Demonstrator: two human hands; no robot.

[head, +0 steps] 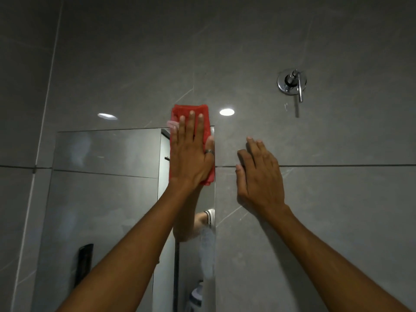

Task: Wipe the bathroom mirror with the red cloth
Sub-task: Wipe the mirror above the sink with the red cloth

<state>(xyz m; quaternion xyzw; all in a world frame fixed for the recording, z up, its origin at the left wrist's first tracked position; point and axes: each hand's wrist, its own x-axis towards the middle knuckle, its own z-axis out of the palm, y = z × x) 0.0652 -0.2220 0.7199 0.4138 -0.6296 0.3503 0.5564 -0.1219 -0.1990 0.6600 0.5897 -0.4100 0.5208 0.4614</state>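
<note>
Both flat: left hand [191, 152] presses red cloth [180, 111] on mirror [105, 154]; right hand [258, 174], empty, rests on wall [326, 210].

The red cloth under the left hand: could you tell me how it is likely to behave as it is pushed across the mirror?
The red cloth looks soft and folded, so it would probably bunch or unfold rather than slide stiffly. It already overhangs the mirror onto the wall tile, so it likely drapes limply. The flat left hand pinning it suggests it would drop if released.
</note>
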